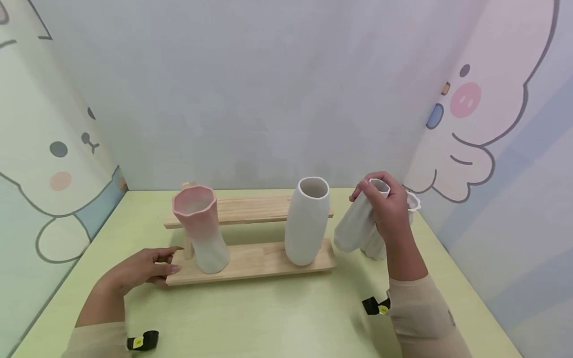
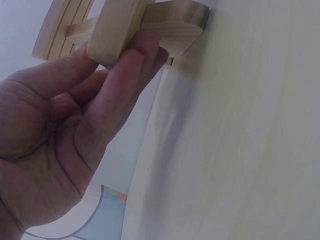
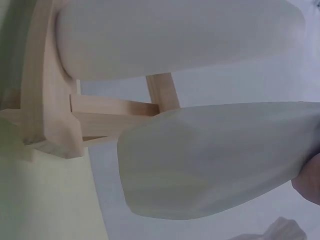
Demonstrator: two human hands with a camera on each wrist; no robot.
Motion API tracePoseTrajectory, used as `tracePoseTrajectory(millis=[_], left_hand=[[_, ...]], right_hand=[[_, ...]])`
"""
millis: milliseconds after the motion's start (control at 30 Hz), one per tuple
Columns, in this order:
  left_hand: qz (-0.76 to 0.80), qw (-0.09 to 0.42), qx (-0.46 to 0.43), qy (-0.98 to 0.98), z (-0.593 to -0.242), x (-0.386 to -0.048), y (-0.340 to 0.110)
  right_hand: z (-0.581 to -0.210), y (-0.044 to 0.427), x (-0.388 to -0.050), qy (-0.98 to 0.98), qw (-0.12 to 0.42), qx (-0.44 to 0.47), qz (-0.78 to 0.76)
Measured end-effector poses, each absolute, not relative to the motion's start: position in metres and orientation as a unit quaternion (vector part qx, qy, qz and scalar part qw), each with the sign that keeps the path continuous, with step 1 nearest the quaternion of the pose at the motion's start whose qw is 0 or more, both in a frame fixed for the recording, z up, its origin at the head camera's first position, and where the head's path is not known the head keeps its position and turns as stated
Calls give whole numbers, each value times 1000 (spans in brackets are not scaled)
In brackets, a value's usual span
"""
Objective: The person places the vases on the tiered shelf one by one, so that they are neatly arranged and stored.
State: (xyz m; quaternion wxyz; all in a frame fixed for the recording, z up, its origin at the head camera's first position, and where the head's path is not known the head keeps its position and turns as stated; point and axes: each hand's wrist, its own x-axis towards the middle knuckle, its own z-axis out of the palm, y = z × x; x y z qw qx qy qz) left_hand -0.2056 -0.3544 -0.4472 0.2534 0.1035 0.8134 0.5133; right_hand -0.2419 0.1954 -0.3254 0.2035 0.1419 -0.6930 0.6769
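Note:
My left hand [image 1: 139, 268] pinches the left end of a two-tier wooden shelf [image 1: 255, 257], which in the left wrist view shows as a rounded wooden end [image 2: 112, 32] between thumb and fingers. With my right hand [image 1: 391, 206] I grip a white faceted vase [image 1: 355, 229] near its rim, tilted, its base off to the right of the shelf. The right wrist view has this vase [image 3: 210, 160] held apart from the shelf's end. A pink-and-white vase [image 1: 203, 228] and a smooth white vase [image 1: 307, 223] stand upright on the lower board.
Another white vase with a ruffled rim [image 1: 414, 201] is on the table behind my right hand, mostly hidden. The upper board [image 1: 250, 210] runs behind the standing vases. Walls with cartoon figures [image 1: 483, 104] enclose the pale yellow-green table [image 1: 250, 318].

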Motion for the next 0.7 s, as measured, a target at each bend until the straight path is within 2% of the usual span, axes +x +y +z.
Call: tracePoseTrajectory(millis=[700], left_hand=[[501,245,106,823,-445,-204,-352]], right_hand=[[-257,171,-285,-715,170,155,661]])
